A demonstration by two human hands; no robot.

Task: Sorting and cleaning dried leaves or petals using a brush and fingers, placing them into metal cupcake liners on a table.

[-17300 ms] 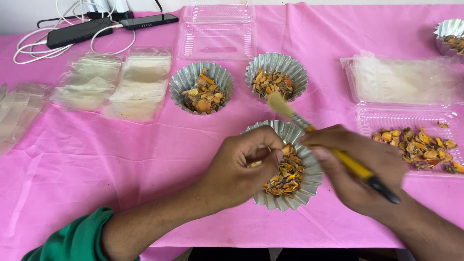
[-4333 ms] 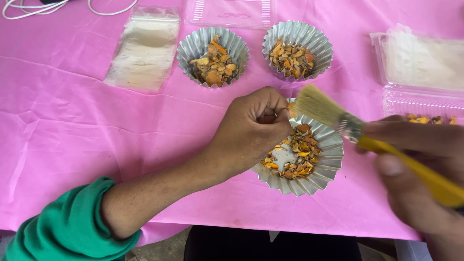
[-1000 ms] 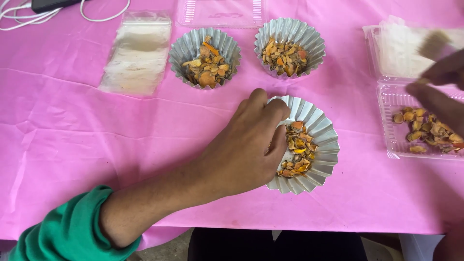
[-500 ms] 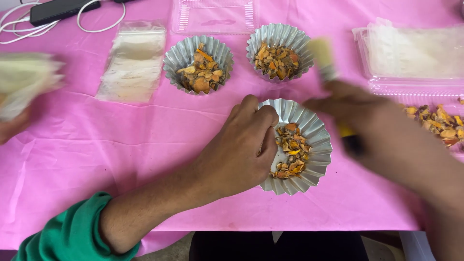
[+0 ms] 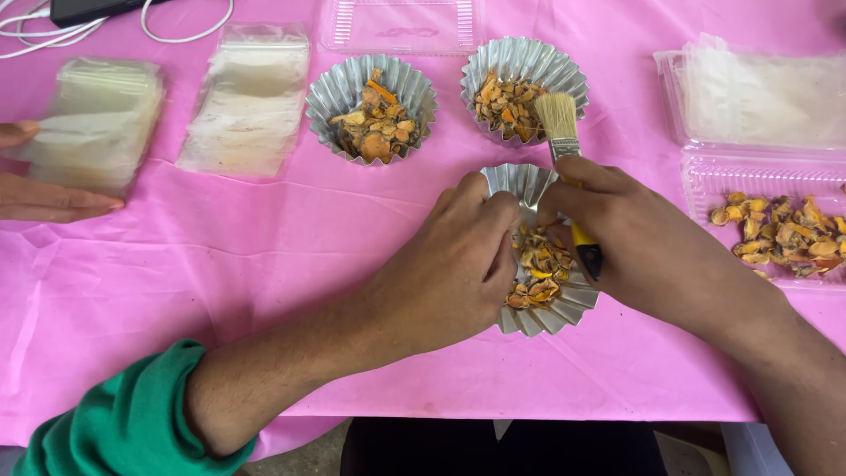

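Observation:
My left hand point(image 5: 454, 264) grips the left rim of a fluted silver foil cup point(image 5: 564, 308) near the table's front edge. Orange-brown dried pieces point(image 5: 539, 264) lie inside the cup. My right hand point(image 5: 648, 242) rests over the cup's right side and holds a yellow-handled brush point(image 5: 559, 119). Its pale bristles point away from me, toward the far right cup. The brush handle is mostly hidden in my fist.
Two more foil cups point(image 5: 328, 88) point(image 5: 480, 75) with dried pieces stand behind. A clear tray of dried pieces point(image 5: 705, 181) and a box of clear bags point(image 5: 767, 88) sit at right. Bag stacks point(image 5: 251, 97) lie at left, where another person's hand point(image 5: 44, 198) touches one. Pink tablecloth point(image 5: 220, 264) covers the table.
My right hand came back from the right with the brush and settled over the near cup. My left hand stayed on the cup. Another person's hand appeared at the left.

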